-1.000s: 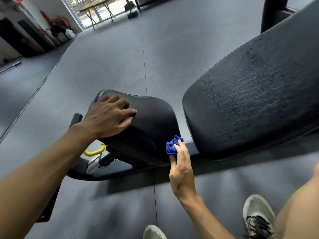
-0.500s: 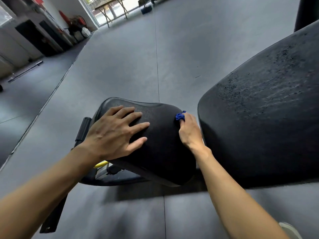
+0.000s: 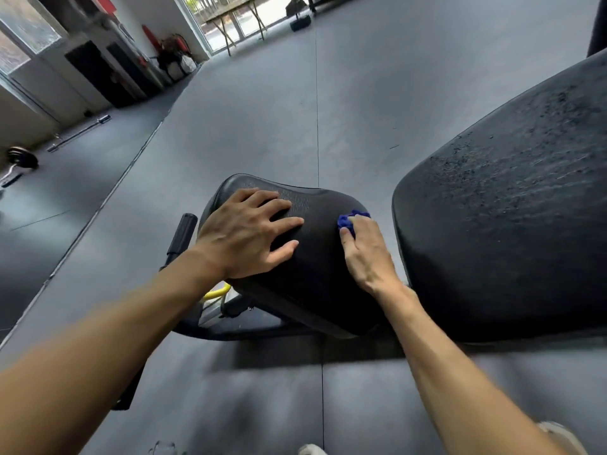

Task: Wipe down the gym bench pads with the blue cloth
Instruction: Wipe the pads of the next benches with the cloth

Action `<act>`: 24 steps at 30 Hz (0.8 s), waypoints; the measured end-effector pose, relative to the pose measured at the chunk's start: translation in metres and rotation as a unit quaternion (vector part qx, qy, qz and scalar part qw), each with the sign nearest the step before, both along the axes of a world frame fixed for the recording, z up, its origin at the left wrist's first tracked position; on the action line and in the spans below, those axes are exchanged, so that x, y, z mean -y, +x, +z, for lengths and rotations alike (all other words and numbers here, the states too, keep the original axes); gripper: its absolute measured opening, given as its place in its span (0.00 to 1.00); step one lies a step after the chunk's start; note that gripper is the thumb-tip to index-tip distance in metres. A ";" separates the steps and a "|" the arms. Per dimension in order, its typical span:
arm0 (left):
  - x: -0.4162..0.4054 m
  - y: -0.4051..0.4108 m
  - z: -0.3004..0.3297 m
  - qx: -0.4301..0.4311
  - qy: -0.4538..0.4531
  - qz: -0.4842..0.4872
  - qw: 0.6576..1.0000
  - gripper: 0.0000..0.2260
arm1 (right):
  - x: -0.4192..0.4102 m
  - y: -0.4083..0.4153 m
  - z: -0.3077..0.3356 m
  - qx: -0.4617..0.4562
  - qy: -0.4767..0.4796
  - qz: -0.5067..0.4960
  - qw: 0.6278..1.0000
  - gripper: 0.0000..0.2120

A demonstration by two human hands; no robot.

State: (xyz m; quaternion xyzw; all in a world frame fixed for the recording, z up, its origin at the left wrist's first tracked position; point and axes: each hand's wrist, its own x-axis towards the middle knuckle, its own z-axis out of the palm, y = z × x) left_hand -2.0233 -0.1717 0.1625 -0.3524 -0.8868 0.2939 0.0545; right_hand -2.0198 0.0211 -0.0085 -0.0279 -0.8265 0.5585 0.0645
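The small black seat pad point(image 3: 315, 257) of the gym bench sits in the middle of the view. My left hand point(image 3: 246, 234) rests flat on its left part with the fingers spread. My right hand point(image 3: 364, 254) holds the bunched blue cloth point(image 3: 351, 220) against the pad's upper right edge; most of the cloth is hidden under the fingers. To the right rises the large black back pad point(image 3: 499, 224), its surface worn and speckled.
Below the seat pad the bench frame shows a yellow handle point(image 3: 215, 292) and a black foam grip point(image 3: 181, 233). Grey rubber floor point(image 3: 262, 110) spreads around. A barbell point(image 3: 77, 134) and a weight plate point(image 3: 23, 158) lie far left. My shoes show at the bottom edge.
My right hand has carried the blue cloth from the seat pad's lower front edge up onto its upper right side. My left hand has spread flatter on the pad.
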 end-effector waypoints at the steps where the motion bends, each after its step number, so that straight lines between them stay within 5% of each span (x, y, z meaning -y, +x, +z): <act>1: 0.000 0.002 0.000 0.002 0.001 0.001 1.000 0.24 | 0.005 0.021 -0.001 -0.009 0.001 -0.007 1.000 0.15; 11: 0.003 0.001 -0.002 -0.001 0.007 -0.001 1.000 0.24 | 0.061 0.138 0.000 -0.110 0.050 -0.076 0.990 0.20; 19: 0.004 -0.003 -0.007 -0.015 0.035 -0.018 0.999 0.23 | 0.034 0.034 0.013 -0.032 0.009 -0.006 0.999 0.27; 24: 0.003 -0.003 -0.007 -0.021 0.048 -0.016 0.999 0.23 | 0.021 -0.068 0.025 0.007 -0.003 0.039 0.999 0.17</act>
